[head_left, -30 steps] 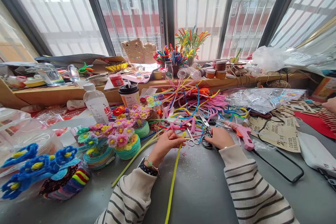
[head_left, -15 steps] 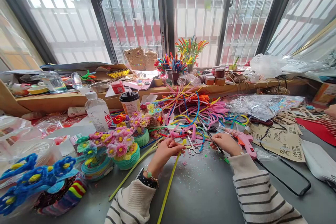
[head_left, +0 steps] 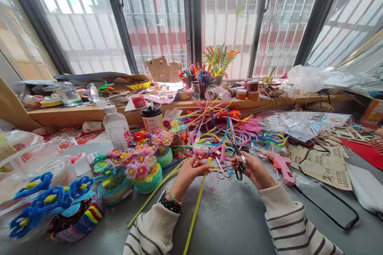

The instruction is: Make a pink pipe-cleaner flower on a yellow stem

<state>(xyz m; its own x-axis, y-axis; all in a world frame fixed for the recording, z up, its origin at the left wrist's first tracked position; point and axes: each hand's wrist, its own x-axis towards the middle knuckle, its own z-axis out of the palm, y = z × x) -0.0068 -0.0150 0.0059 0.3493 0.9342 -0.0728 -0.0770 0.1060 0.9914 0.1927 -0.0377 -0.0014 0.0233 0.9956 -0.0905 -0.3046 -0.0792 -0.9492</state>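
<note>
My left hand (head_left: 193, 167) is closed in a pinch on a long yellow pipe cleaner (head_left: 195, 211), whose bent tip shows just beyond the fingers. A small pink fuzzy piece (head_left: 198, 152) shows right behind those fingertips; whether it is held too I cannot tell. In my right hand (head_left: 254, 169) are black-handled scissors (head_left: 236, 149), their long blades pointing up and away from me. Between the hands lies a smaller pair of silver scissors (head_left: 221, 172) on the grey table (head_left: 227, 223). Tiny scraps are scattered near it.
Pipe-cleaner flower pots (head_left: 146, 179) crowd the left, with a water bottle (head_left: 116, 129) and a lidded cup (head_left: 151, 119) behind. Loose pipe cleaners (head_left: 245, 125) pile up ahead. On the right are a pink glue gun (head_left: 283, 167) with its cable and sandpaper sheets (head_left: 321, 165).
My right hand has lifted the scissors from near the table and turned them upright, moving slightly left. My left hand keeps its pinch on the yellow pipe cleaner. The view has shifted slightly.
</note>
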